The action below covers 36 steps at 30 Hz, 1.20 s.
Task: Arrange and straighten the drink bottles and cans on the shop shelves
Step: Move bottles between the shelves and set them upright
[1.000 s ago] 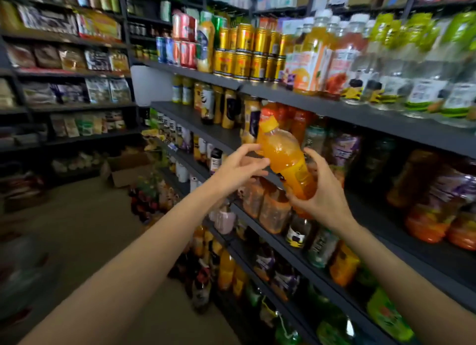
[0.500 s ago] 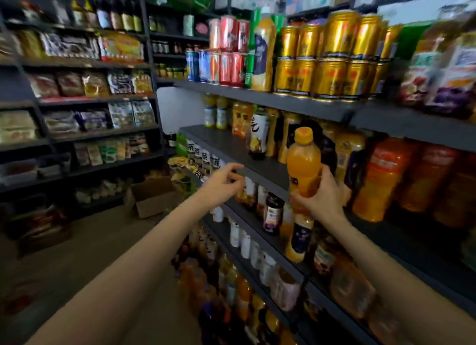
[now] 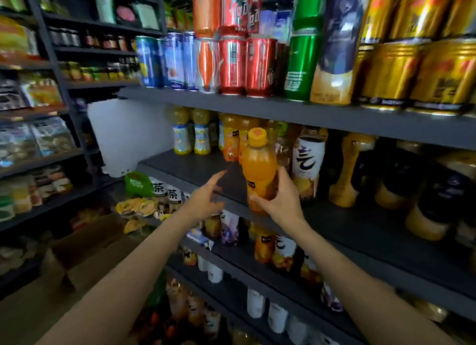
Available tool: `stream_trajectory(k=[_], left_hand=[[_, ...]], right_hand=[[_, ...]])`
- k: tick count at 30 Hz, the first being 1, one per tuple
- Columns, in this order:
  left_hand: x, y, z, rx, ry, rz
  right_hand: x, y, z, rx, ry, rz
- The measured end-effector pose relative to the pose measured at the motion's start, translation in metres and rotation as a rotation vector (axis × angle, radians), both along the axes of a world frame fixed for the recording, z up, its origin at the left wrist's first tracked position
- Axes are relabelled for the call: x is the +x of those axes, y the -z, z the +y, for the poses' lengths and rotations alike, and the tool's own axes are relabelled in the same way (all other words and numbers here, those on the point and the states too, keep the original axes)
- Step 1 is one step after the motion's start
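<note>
the left hand [image 3: 206, 197] hangs free with its fingers spread and loosely bent, holding nothing, just in front of the edge of the middle shelf [image 3: 195, 167] where a bare patch of dark board shows. just to its right, the right hand [image 3: 280, 197] is wrapped round the lower half of an orange bottle [image 3: 258, 169], thumb on the near side, fingers round the far side. the bottle stands upright at the front edge of that shelf, yellow cap [image 3: 257, 136] on top; whether its base rests on the board or is carried clear of it i cannot tell, since the hand hides it.

it looks full, so probably fairly heavy for its size and bottom-weighted. the plastic is smooth and likely gives a little under a squeeze (the label band should offer more grip than the bare shoulder). a low hold like this one seems steady. further right stands a white-labelled bottle [image 3: 307, 159], close by, which a careless turn could knock.
</note>
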State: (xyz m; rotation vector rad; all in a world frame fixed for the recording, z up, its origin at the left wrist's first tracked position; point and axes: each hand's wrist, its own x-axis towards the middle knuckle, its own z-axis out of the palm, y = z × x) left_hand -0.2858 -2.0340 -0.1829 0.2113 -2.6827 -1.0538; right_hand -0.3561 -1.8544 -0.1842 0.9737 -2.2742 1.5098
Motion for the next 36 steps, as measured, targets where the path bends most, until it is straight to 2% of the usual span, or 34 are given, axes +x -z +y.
stream_trajectory(k=[3,6,10,13,17,21,25,29,36], left_hand=[[-0.042,-0.004,-0.049,0.062,0.076,-0.067],[-0.078,0.002,-0.073,-0.022,0.182,-0.08],[-0.109,0.024,-0.075,0.034,0.308,-0.094],[-0.126,0.038,-0.072,0.067,0.274,-0.055],[-0.146,0.044,-0.062,0.09,0.156,0.058],[-0.167,0.044,-0.062,0.032,0.126,0.039],[-0.179,0.047,-0.064,-0.024,0.097,0.045],[-0.189,0.048,-0.06,-0.012,0.073,0.077],[-0.204,0.04,-0.055,0.115,0.078,0.09]], right_hand=[[-0.028,0.003,-0.045,0.006,0.177,-0.053],[-0.053,0.011,-0.08,0.006,0.32,-0.079],[-0.073,0.01,-0.114,0.03,0.383,-0.103],[-0.071,0.008,-0.117,0.065,0.4,-0.054],[-0.057,0.018,-0.101,-0.069,0.694,0.076],[-0.086,0.011,-0.105,0.128,0.851,-0.06],[-0.112,0.001,-0.111,0.146,0.993,-0.162],[-0.119,0.002,-0.112,0.132,1.042,-0.123],[-0.109,0.009,-0.112,0.113,0.895,0.053]])
